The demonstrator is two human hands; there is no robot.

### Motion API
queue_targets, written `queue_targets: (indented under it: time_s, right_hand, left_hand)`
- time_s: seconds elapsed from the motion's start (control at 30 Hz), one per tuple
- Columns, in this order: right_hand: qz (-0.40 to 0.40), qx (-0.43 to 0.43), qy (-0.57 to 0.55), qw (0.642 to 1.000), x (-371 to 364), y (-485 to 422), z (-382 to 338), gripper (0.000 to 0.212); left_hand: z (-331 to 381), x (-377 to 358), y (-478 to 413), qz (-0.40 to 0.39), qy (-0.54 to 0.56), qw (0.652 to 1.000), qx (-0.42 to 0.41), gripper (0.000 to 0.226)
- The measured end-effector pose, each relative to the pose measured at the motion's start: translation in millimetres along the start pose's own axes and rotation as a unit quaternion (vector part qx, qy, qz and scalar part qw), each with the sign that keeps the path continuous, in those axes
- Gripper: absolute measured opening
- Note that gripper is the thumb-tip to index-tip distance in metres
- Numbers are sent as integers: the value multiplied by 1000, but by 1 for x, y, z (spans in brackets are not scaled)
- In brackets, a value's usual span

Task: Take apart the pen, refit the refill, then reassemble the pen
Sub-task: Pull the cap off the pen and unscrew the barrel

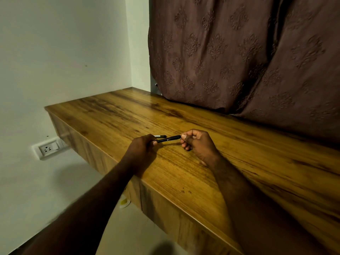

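While both hands (141,147) (197,142) pinch black pen (169,139), wooden desk (239,162) meets white wall (64,52), brown curtain (239,52).

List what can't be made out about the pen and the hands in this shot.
- Head view: both ends of the black pen are buried in the left hand and right hand.
- Second small piece behind it: too small to identify.
- Whether the pen is apart: too small.

Glossy wood-grain desk (230,144), embossed matt cloth curtain (239,52), and a smooth black plastic pen (168,139).
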State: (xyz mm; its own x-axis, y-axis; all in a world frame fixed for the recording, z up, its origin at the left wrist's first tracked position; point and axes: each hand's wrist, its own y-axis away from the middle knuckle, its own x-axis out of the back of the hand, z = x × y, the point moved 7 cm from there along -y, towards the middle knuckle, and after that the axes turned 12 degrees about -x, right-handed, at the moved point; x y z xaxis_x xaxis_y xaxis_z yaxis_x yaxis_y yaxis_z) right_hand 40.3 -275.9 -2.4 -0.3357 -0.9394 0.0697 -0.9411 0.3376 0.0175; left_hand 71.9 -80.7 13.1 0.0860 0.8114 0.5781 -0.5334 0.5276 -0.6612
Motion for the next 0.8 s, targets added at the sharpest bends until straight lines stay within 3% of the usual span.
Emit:
queue_targets:
  time_s: [0.27, 0.43, 0.57, 0.8]
  right_hand:
    - [-1, -16, -3, 1000, 2, -2, 2, 13]
    - [-9, -10, 17, 1000, -4, 1, -1, 15]
    - [-19, -12, 29, 999, -6, 2, 0, 13]
    - [-36, -20, 12, 999, -5, 0, 2, 12]
  left_hand:
    - [-4, -3, -1, 1, -31, 1000, -4, 12]
    - [8, -20, -8, -72, -130, 987, -67, 49]
    - [12, -28, -16, -51, -119, 987, -92, 35]
    - [8, -29, -17, -27, -121, 985, -118, 34]
